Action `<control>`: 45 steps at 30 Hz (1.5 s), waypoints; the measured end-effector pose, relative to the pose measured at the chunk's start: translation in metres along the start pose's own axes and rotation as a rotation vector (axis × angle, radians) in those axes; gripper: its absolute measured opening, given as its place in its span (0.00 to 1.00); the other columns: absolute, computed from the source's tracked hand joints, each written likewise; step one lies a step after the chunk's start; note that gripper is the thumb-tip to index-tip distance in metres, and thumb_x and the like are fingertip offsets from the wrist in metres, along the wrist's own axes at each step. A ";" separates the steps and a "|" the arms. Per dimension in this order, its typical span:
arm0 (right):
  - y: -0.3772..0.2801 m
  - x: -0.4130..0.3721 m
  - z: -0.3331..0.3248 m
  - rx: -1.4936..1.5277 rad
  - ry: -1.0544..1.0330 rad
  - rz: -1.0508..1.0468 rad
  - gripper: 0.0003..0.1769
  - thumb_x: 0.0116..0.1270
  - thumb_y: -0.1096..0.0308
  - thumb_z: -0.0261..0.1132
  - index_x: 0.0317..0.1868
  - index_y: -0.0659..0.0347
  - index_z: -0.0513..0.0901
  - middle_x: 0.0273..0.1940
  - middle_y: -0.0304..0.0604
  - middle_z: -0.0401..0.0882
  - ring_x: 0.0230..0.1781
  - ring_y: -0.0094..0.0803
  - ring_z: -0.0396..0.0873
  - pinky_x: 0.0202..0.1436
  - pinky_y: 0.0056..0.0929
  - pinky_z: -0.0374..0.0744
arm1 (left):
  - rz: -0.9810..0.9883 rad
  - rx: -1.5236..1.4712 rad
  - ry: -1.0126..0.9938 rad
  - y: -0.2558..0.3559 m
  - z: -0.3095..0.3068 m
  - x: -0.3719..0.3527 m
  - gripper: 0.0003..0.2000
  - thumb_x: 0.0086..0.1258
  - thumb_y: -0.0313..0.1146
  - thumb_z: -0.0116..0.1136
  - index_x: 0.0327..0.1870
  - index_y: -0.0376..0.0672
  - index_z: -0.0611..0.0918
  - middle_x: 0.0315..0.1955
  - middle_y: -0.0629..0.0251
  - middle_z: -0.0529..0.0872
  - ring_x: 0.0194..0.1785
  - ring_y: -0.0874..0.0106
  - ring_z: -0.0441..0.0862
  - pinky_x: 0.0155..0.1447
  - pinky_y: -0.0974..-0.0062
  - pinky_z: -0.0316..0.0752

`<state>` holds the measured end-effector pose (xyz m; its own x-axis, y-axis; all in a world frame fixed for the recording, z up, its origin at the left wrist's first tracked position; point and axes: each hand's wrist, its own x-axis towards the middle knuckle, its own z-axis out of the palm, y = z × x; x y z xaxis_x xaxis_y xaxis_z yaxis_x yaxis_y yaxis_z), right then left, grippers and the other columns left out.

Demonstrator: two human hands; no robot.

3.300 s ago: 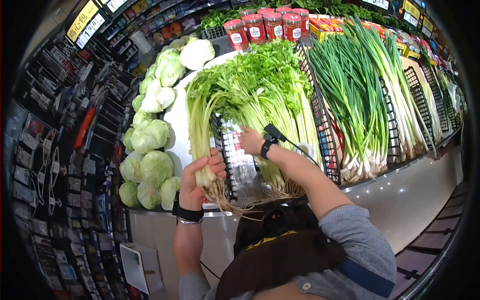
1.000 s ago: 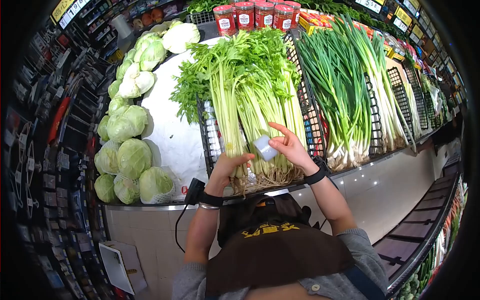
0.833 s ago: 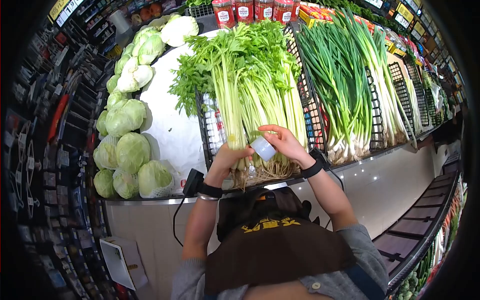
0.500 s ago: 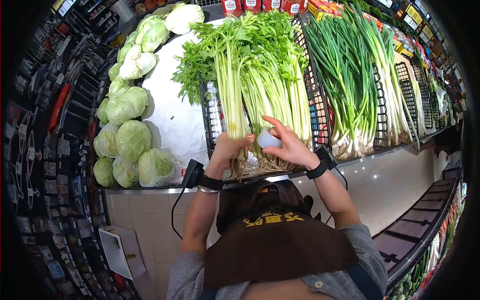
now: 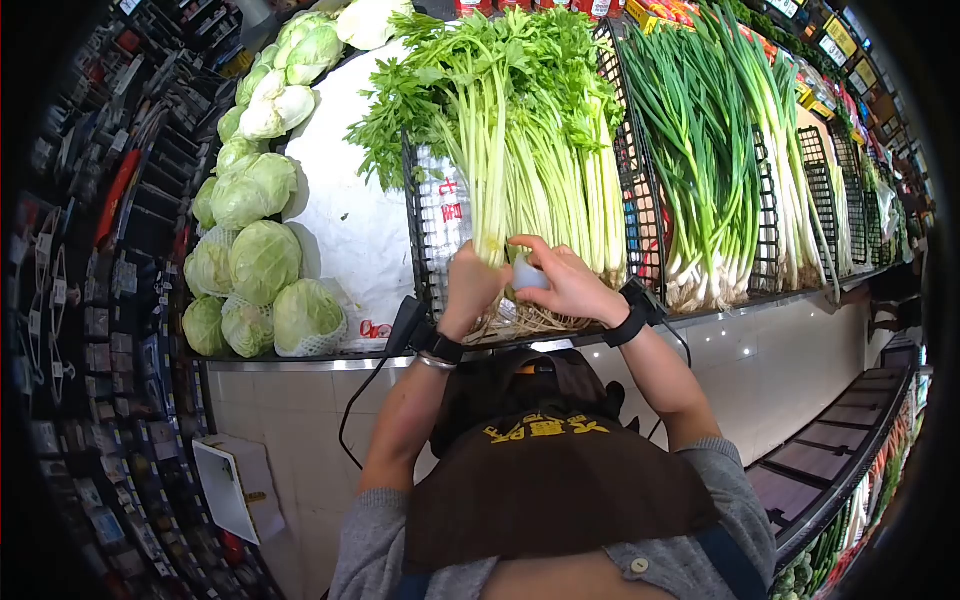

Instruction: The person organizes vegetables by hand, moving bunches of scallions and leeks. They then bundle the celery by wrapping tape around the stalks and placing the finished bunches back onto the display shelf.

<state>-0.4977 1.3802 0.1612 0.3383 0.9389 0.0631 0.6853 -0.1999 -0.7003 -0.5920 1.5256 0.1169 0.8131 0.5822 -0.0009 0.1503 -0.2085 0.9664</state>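
My left hand [image 5: 474,288] is closed around the lower stalks of a celery bunch [image 5: 490,180], close to its roots. The leafy top of that bunch points away from me, over the other celery [image 5: 572,190] lying in a black basket [image 5: 424,215]. Between the thumb and fingers of my right hand [image 5: 574,286] is a roll of whitish translucent tape [image 5: 528,274]. The roll is right beside the held stalks; whether a strip of tape reaches the celery cannot be made out.
Cabbages [image 5: 265,262] line the left side beside a white sheet [image 5: 355,230]. Green onions [image 5: 695,170] lie to the right, past the basket's side. Red-lidded jars stand at the back. A metal shelf edge [image 5: 290,365] runs in front of me; a white box [image 5: 235,485] is on the floor.
My left hand has turned and shifted right with the celery bunch, uncovering more of the basket's left side. My right hand, with the tape roll, has moved slightly closer to it.
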 end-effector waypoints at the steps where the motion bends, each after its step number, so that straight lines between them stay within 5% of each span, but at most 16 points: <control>1: 0.001 -0.001 -0.003 -0.003 0.000 -0.003 0.37 0.53 0.62 0.69 0.61 0.54 0.61 0.31 0.49 0.77 0.34 0.46 0.72 0.43 0.34 0.68 | -0.043 -0.063 -0.020 0.005 -0.002 0.001 0.11 0.49 0.24 0.63 0.36 0.34 0.80 0.24 0.64 0.83 0.27 0.77 0.80 0.30 0.78 0.74; 2: 0.001 -0.005 -0.007 0.053 -0.007 0.046 0.35 0.54 0.61 0.68 0.61 0.55 0.62 0.32 0.49 0.77 0.35 0.45 0.73 0.42 0.34 0.69 | -0.040 -0.063 -0.021 0.009 -0.007 0.002 0.11 0.49 0.24 0.63 0.36 0.34 0.80 0.24 0.64 0.83 0.27 0.77 0.80 0.30 0.78 0.74; 4: 0.003 -0.012 -0.012 0.112 -0.012 0.102 0.33 0.56 0.60 0.67 0.60 0.56 0.64 0.33 0.49 0.77 0.36 0.44 0.73 0.40 0.34 0.70 | -0.416 -0.274 -0.191 0.020 -0.025 0.003 0.10 0.51 0.21 0.62 0.36 0.32 0.78 0.23 0.61 0.82 0.25 0.73 0.80 0.28 0.77 0.75; 11: 0.022 -0.011 -0.012 -0.002 0.100 0.046 0.12 0.61 0.60 0.63 0.34 0.62 0.81 0.34 0.45 0.74 0.33 0.37 0.77 0.40 0.29 0.74 | -0.453 -0.441 -0.288 0.038 -0.037 0.002 0.08 0.55 0.22 0.62 0.35 0.35 0.77 0.22 0.63 0.80 0.23 0.74 0.78 0.26 0.77 0.74; 14: 0.031 -0.002 -0.010 0.742 0.082 0.231 0.12 0.65 0.64 0.60 0.30 0.64 0.81 0.32 0.37 0.75 0.33 0.22 0.74 0.40 0.22 0.71 | -0.407 -0.402 -0.285 0.035 -0.040 -0.001 0.08 0.55 0.24 0.64 0.35 0.37 0.79 0.25 0.65 0.81 0.24 0.76 0.78 0.27 0.79 0.73; 17: 0.012 0.013 -0.015 0.806 0.006 0.196 0.13 0.65 0.64 0.60 0.29 0.65 0.80 0.30 0.36 0.75 0.34 0.21 0.73 0.40 0.21 0.71 | -0.375 -0.378 -0.346 0.030 -0.045 -0.005 0.11 0.55 0.28 0.67 0.37 0.38 0.79 0.26 0.66 0.81 0.26 0.78 0.78 0.28 0.80 0.74; 19: 0.001 0.031 -0.004 0.681 -0.001 0.077 0.13 0.64 0.60 0.60 0.28 0.62 0.81 0.30 0.38 0.76 0.34 0.26 0.75 0.38 0.24 0.72 | -0.359 -0.329 -0.383 0.030 -0.044 -0.009 0.15 0.56 0.34 0.68 0.40 0.38 0.78 0.27 0.66 0.81 0.27 0.78 0.78 0.29 0.80 0.74; 21: -0.016 0.044 0.000 0.170 0.081 -0.056 0.13 0.63 0.60 0.61 0.27 0.62 0.80 0.29 0.39 0.75 0.30 0.31 0.74 0.35 0.26 0.71 | -0.176 -0.314 -0.352 0.020 -0.038 -0.010 0.17 0.56 0.37 0.67 0.42 0.37 0.78 0.27 0.66 0.81 0.28 0.78 0.78 0.31 0.79 0.74; 22: -0.024 0.048 -0.001 0.082 0.043 0.016 0.15 0.59 0.56 0.64 0.26 0.60 0.81 0.29 0.43 0.75 0.31 0.39 0.75 0.35 0.30 0.72 | -0.052 -0.126 -0.332 0.020 -0.037 -0.011 0.21 0.66 0.51 0.53 0.43 0.38 0.75 0.30 0.65 0.80 0.28 0.77 0.78 0.31 0.79 0.75; 25: -0.038 0.053 -0.008 -0.057 -0.055 0.135 0.18 0.57 0.53 0.65 0.23 0.61 0.80 0.29 0.42 0.76 0.30 0.40 0.75 0.34 0.31 0.72 | -0.296 -0.359 -0.221 0.020 -0.037 -0.016 0.26 0.69 0.57 0.41 0.43 0.38 0.74 0.28 0.64 0.80 0.28 0.76 0.78 0.30 0.79 0.74; 29: -0.035 0.051 -0.005 -0.058 -0.035 0.109 0.18 0.57 0.49 0.62 0.24 0.57 0.81 0.31 0.46 0.79 0.30 0.41 0.78 0.31 0.34 0.74 | -0.400 -0.464 -0.150 0.023 -0.038 -0.020 0.27 0.72 0.56 0.30 0.38 0.39 0.75 0.23 0.66 0.78 0.24 0.76 0.76 0.28 0.79 0.72; 31: -0.041 0.038 -0.014 0.096 -0.037 0.188 0.13 0.57 0.60 0.66 0.32 0.61 0.77 0.30 0.40 0.78 0.34 0.30 0.78 0.35 0.27 0.74 | -0.465 -0.663 -0.221 0.018 -0.046 -0.019 0.24 0.73 0.53 0.31 0.34 0.43 0.75 0.20 0.69 0.76 0.21 0.77 0.73 0.24 0.80 0.69; 33: 0.001 0.028 0.002 0.751 -0.154 0.032 0.12 0.59 0.65 0.67 0.38 0.59 0.75 0.36 0.34 0.75 0.40 0.22 0.74 0.40 0.23 0.73 | -0.379 -0.694 -0.223 0.008 -0.052 -0.022 0.24 0.72 0.55 0.32 0.38 0.43 0.75 0.20 0.68 0.77 0.21 0.75 0.74 0.23 0.80 0.70; 35: 0.014 0.039 0.019 0.579 -0.069 -0.073 0.17 0.62 0.60 0.64 0.46 0.60 0.72 0.36 0.36 0.75 0.38 0.21 0.72 0.43 0.21 0.71 | -0.660 -0.893 -0.121 0.055 -0.047 -0.026 0.29 0.71 0.58 0.27 0.44 0.42 0.75 0.24 0.64 0.78 0.24 0.70 0.77 0.26 0.74 0.73; 39: 0.004 0.052 0.050 1.352 -0.413 -0.003 0.25 0.67 0.48 0.54 0.51 0.61 0.68 0.29 0.34 0.76 0.29 0.22 0.75 0.36 0.22 0.76 | -0.595 -1.232 -0.509 0.049 -0.057 -0.033 0.28 0.71 0.58 0.30 0.57 0.43 0.68 0.30 0.64 0.75 0.25 0.69 0.71 0.30 0.68 0.75; 45: 0.006 0.078 0.073 1.445 -0.764 -0.096 0.20 0.69 0.53 0.53 0.53 0.60 0.70 0.27 0.37 0.78 0.29 0.24 0.77 0.37 0.21 0.77 | -0.729 -1.015 -0.295 0.040 -0.079 -0.038 0.30 0.68 0.62 0.30 0.51 0.43 0.71 0.22 0.57 0.77 0.25 0.63 0.77 0.34 0.56 0.77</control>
<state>-0.5144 1.4723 0.1105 -0.3470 0.9320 0.1050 -0.6019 -0.1354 -0.7870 -0.6617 1.5571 0.1757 0.8371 0.0859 -0.5403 0.2233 0.8480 0.4807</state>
